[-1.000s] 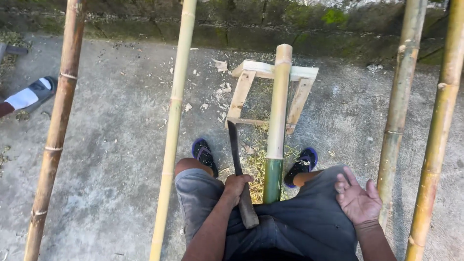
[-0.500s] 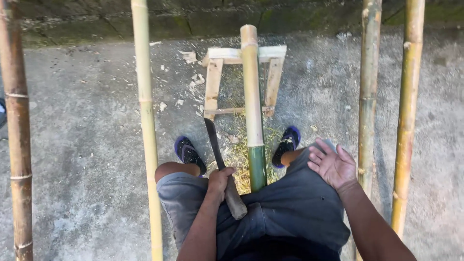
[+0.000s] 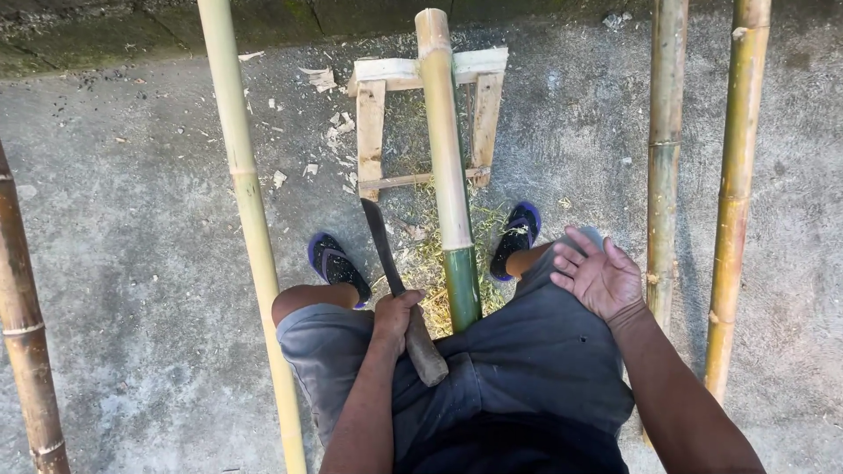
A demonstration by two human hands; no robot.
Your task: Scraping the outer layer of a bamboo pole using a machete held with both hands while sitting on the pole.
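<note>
Grey concrete floor [image 3: 132,263] lies underfoot, littered with shavings. Between the seated person's knees a bamboo pole [image 3: 443,167] runs forward, its far end resting on a small wooden frame [image 3: 373,123]. Just left of it, the left hand [image 3: 395,318] is clenched around a machete's [image 3: 386,250] handle, blade pointing ahead. Resting on the right thigh, the right hand [image 3: 601,279] lies flat, fingers spread. More bamboo poles [image 3: 246,193] stand either side.

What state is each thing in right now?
Left hand: closed around the machete handle.
Machete: blade pointing forward, off the bamboo.
Right hand: open, resting on the right knee.
Bamboo pole: propped on the wooden stand, partly stripped, green near the knees.
</note>
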